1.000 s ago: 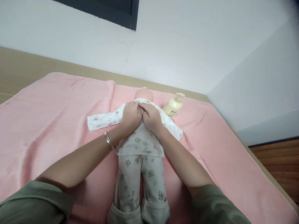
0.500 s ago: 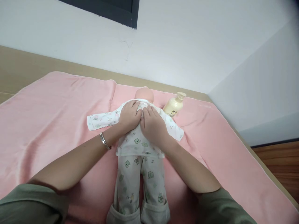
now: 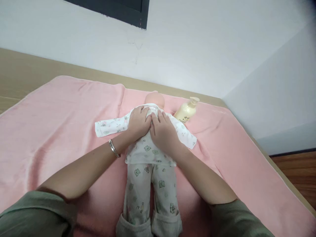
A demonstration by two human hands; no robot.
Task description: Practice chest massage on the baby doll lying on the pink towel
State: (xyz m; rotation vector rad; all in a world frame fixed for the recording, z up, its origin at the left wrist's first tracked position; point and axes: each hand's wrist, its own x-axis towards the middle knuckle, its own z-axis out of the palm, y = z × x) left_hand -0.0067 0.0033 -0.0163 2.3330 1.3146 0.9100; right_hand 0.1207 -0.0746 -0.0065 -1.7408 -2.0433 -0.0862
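A baby doll (image 3: pixel 161 184) lies stretched out on a pink blanket, in a white top and trousers printed with small green animal figures. Its smooth round head (image 3: pixel 155 98) points away from me, and its sleeves spread to both sides. Flat on the left of the doll's upper body rests my left hand (image 3: pixel 138 123), fingers extended, a silver bangle on the wrist. My right hand (image 3: pixel 165 131) lies on the right of the upper body, its fingers also stretched out. Both thumbs nearly meet in the middle. Neither hand grips anything.
The pink blanket (image 3: pixel 74 108) covers a wooden surface (image 3: pixel 32 69) against a white wall. A cream pump bottle (image 3: pixel 186 111) stands or leans by the doll's right-hand sleeve. A dark frame (image 3: pixel 118 10) is on the wall, and brown wood (image 3: pixel 296 174) shows at right.
The camera view has shifted slightly, so everything sits a little further right. My hands keep the same place on the doll.
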